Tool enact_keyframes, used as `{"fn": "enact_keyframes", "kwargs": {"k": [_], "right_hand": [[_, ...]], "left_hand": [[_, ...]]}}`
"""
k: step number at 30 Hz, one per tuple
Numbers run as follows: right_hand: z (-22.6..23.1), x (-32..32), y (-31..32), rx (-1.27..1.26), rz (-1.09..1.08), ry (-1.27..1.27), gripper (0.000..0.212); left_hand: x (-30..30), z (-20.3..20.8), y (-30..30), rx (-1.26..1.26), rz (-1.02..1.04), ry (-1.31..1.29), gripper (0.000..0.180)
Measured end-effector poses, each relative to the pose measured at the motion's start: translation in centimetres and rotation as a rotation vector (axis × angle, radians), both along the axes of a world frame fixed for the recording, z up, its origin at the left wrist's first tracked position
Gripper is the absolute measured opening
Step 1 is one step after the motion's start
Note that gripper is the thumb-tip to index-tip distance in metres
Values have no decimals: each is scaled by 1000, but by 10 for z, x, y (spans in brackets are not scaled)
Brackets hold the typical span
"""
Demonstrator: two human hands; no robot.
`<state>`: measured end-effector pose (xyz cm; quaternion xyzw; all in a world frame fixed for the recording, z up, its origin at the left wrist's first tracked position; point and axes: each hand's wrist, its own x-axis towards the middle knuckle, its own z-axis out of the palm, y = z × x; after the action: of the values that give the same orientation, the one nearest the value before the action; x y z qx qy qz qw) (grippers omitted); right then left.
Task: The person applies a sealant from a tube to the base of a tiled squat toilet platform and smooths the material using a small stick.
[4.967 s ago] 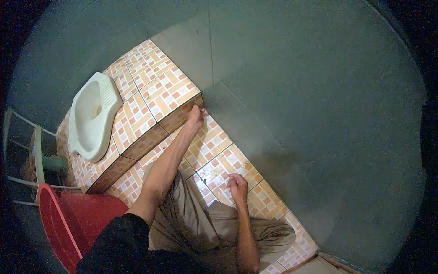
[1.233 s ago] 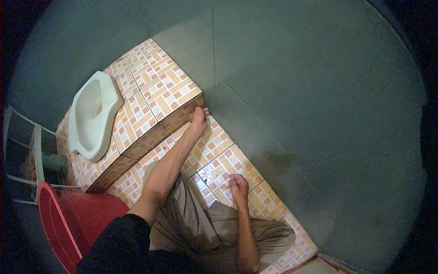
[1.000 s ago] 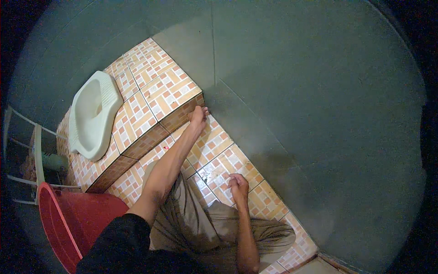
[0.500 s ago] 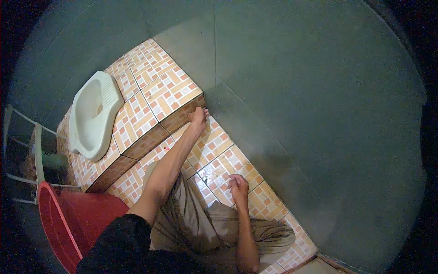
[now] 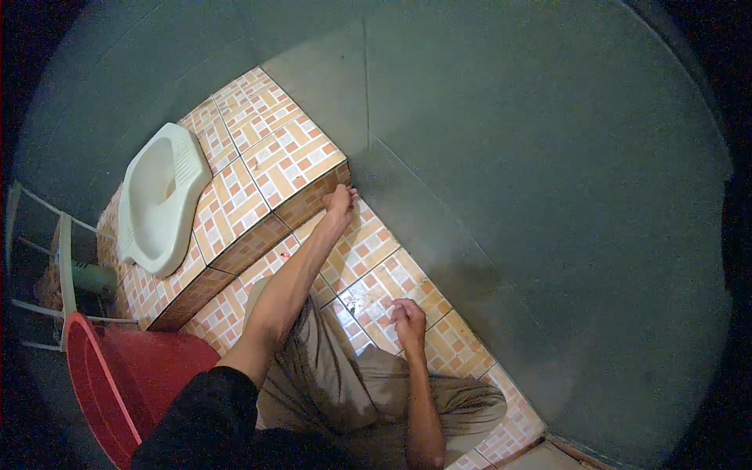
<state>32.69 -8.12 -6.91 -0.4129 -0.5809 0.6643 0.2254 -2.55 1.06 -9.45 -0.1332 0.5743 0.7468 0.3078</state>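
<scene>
My left arm stretches forward, and my left hand (image 5: 339,200) is closed in the corner where the tiled step's front face (image 5: 262,233) meets the floor and the grey-green wall. Its fingertips are partly hidden against the corner, so I cannot make out what they hold, if anything. Over the patterned floor tiles (image 5: 376,270), close to my right knee, my right hand (image 5: 410,325) has its fingers curled together. A small pale bit seems to show at its fingertips, too small to name. Wet, shiny patches with dark specks lie on the tiles just left of that hand.
A white squat toilet (image 5: 174,188) is set into the raised tiled step on the left. A red plastic tub (image 5: 160,376) stands at the lower left, beside a pale metal rack (image 5: 67,270). The plastered wall (image 5: 548,196) rises along the right. A small red scrap (image 5: 285,254) lies by the step.
Almost nothing differs. The fingers of my right hand have drawn in a little more; my left hand stays in the corner.
</scene>
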Motion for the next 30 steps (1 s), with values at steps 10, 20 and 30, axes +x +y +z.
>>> {"fn": "enact_keyframes", "kwargs": {"k": [10,20,30], "right_hand": [[4,6,4,-6,-22,31,19],[2,2,2,-12,-33,35,19],[-5,0,-2,23,-28,33,17]], "left_hand": [[26,34,6,-64,32,35,16],[30,46,0,-282,-109,235,18],[31,45,-2,-211,-31,233,20]]}}
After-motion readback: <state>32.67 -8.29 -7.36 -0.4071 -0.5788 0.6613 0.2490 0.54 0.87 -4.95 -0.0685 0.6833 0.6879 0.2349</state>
